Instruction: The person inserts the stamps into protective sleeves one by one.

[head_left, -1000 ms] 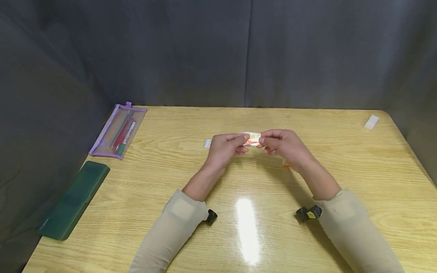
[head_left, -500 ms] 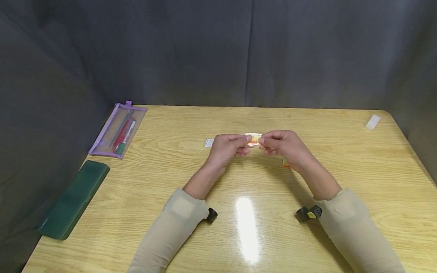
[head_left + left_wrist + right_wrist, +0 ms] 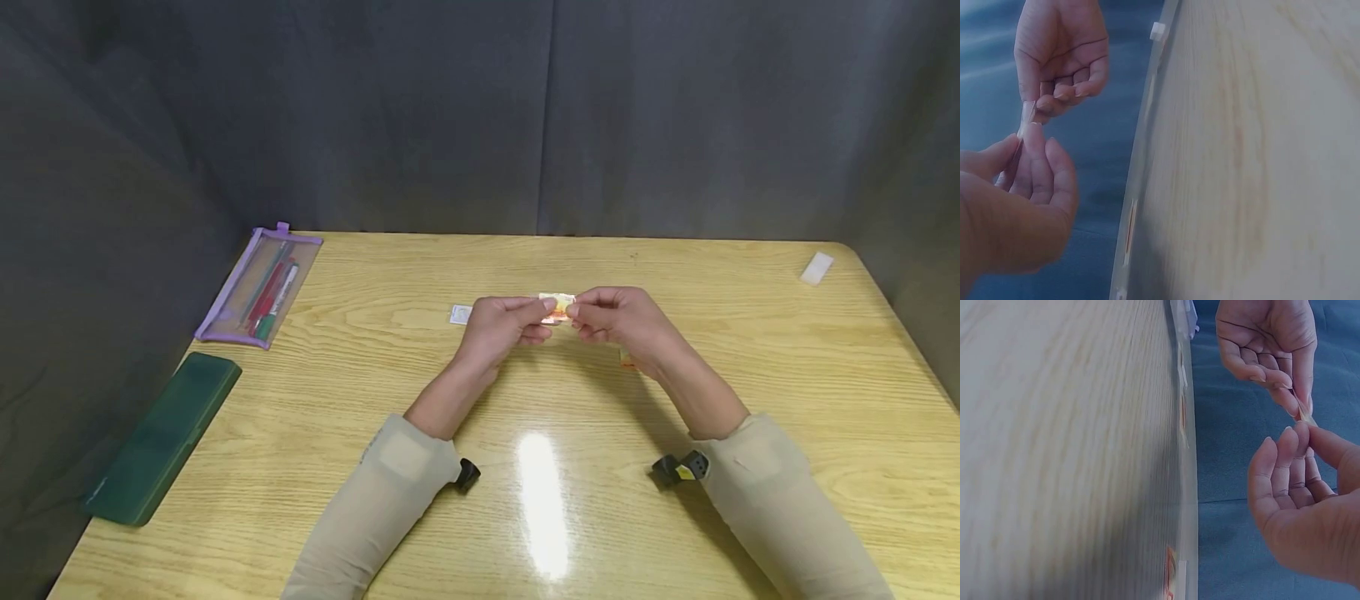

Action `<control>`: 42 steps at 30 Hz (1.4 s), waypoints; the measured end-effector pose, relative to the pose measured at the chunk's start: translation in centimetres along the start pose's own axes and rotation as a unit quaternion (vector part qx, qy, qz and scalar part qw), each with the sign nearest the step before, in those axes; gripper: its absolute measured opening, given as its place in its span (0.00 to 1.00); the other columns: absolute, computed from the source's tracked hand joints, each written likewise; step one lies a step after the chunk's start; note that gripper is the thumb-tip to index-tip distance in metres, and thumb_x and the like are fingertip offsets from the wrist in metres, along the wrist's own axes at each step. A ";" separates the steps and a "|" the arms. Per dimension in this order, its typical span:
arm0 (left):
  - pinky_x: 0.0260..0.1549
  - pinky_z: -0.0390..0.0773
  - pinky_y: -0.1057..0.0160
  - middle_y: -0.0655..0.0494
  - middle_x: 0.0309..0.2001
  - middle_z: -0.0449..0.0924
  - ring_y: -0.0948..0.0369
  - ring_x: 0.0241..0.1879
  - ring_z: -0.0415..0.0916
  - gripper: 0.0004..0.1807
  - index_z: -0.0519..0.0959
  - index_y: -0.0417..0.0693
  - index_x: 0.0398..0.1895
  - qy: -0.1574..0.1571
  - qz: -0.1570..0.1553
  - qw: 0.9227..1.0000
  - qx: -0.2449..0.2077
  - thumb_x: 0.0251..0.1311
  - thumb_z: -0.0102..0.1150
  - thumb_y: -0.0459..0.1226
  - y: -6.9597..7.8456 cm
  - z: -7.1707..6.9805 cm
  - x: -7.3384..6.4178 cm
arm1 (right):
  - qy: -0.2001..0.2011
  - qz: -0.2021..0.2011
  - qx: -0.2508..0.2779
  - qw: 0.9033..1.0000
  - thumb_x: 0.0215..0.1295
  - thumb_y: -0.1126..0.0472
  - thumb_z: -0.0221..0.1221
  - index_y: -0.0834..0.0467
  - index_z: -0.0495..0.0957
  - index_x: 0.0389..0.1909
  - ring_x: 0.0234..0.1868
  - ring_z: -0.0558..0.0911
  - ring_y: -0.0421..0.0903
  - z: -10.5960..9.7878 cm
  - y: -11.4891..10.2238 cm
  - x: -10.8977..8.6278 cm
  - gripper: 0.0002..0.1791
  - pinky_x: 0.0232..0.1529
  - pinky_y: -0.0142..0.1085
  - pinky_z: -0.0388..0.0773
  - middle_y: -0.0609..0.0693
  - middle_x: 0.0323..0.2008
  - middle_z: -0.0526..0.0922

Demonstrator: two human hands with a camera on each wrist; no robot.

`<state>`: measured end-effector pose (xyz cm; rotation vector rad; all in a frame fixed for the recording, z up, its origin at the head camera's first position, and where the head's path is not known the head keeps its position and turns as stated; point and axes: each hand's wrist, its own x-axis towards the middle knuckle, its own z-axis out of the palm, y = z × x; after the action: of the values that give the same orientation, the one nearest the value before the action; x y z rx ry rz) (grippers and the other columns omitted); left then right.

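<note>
A small shiny wrapper-like piece (image 3: 557, 308), orange, yellow and white, is stretched between the two hands above the far middle of the table. My left hand (image 3: 495, 329) pinches its left end between thumb and fingers. At the opposite end, the thumb and forefinger of my right hand (image 3: 628, 321) grip it. Both wrist views show the piece edge-on as a thin strip (image 3: 1025, 119), clear of the tabletop. Beside the left hand lies a small white printed piece (image 3: 460, 314), partly covered. An orange and yellow piece (image 3: 627, 358) peeks out from behind the right wrist.
On the left are a purple-edged mesh pouch (image 3: 232, 287) with pens inside and a long dark green case (image 3: 165, 440). A white block (image 3: 817, 268) sits near the far right corner of the wooden table (image 3: 360, 392). Dark curtains (image 3: 420, 117) enclose the back and sides.
The left hand has shifted slightly right, closer to the right hand. More of the orange-and-white face shows between the thumbs than a second ago. Both hands keep their hold.
</note>
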<state>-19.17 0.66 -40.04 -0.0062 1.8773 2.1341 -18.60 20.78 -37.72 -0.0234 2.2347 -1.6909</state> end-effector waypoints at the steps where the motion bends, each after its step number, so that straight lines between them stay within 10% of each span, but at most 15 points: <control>1: 0.45 0.88 0.52 0.45 0.38 0.90 0.66 0.26 0.85 0.16 0.86 0.36 0.48 -0.001 0.000 1.000 0.001 0.63 0.70 0.39 0.0 0.0 0.0 | 0.000 0.000 -0.001 1.000 0.74 0.57 0.59 0.68 0.78 0.51 0.38 0.85 0.44 0.0 0.0 0.0 0.17 0.49 0.38 0.86 0.45 0.33 0.83; 42: 0.43 0.88 0.59 0.44 0.41 0.90 0.64 0.26 0.83 0.12 0.86 0.39 0.48 -0.036 -0.022 0.995 0.086 0.66 0.66 0.38 1.0 -0.2 1.9 | 0.031 -0.006 -0.047 0.998 0.74 0.55 0.59 0.71 0.78 0.56 0.35 0.84 0.39 -2.1 -0.2 0.2 0.22 0.50 0.37 0.86 0.39 0.33 0.85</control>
<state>-21.22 0.80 -39.42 0.0637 1.9925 1.9117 -19.44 22.68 -37.11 -0.0056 2.3627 -1.6120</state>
